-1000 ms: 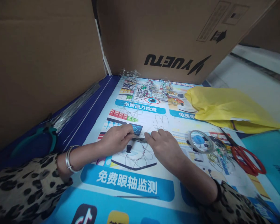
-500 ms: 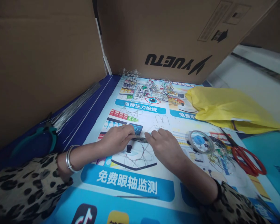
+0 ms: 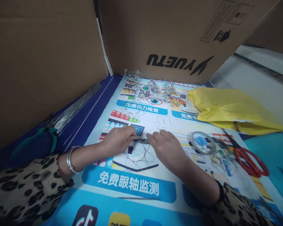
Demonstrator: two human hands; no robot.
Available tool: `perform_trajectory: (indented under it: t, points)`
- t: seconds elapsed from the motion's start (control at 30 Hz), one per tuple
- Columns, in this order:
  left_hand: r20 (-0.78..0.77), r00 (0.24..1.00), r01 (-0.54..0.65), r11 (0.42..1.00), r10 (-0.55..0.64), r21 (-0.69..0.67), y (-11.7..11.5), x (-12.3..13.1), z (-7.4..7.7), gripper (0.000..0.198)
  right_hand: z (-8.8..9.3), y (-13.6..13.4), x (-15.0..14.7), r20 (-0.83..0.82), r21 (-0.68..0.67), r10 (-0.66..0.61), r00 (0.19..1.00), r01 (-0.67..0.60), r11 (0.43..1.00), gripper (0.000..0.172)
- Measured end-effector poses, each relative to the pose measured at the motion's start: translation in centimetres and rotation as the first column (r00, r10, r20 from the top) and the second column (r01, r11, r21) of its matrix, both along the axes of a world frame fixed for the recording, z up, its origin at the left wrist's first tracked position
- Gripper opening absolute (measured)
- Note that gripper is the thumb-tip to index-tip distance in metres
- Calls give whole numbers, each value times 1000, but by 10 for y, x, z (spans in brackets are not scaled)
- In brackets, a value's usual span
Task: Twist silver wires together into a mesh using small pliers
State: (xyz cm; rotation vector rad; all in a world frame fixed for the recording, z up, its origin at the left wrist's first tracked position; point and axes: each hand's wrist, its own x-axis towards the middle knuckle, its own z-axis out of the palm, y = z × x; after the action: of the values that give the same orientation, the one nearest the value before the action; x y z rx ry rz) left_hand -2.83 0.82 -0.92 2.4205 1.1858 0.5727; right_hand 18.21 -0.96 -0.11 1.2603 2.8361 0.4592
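Over the printed sheet, my left hand (image 3: 124, 139) and my right hand (image 3: 166, 149) nearly meet, fingers closed in a pinch. A small dark, slender piece (image 3: 141, 141) bridges the fingertips; its kind is not clear. Below it a thin wire loop with tiny beads (image 3: 144, 153) spreads over the sheet, and my left fingertips seem to pinch its upper end. Fine bent wire (image 3: 163, 121) shows just above my right hand. My palms hide the rest of what is held.
Tangled beaded wires (image 3: 155, 89) lie at the back. Right are a clear ring-shaped roll (image 3: 202, 142), red-handled scissors (image 3: 251, 161) and a yellow bag (image 3: 226, 106). Left are teal-handled pliers (image 3: 37, 141) and straight wires (image 3: 76, 106). Cardboard walls (image 3: 132, 31) stand behind. A thin rod (image 3: 139, 198) lies in front.
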Motion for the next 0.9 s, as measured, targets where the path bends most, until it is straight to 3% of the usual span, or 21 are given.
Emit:
perform_trajectory:
  t: [0.43, 0.63, 0.9]
  points:
    - [10, 1000, -9, 1000, 10, -28, 0, -1, 1, 11, 1, 0, 0, 12, -10, -5, 1000, 5, 1000, 29]
    - [52, 995, -81, 993, 85, -85, 2, -1, 3, 11, -4, -2, 2, -23, 36, -37, 999, 38, 999, 28]
    - [86, 986, -133, 985, 142, -106, 0, -4, 7, 12, 22, -16, 22, -13, -53, -113, 994, 112, 992, 34]
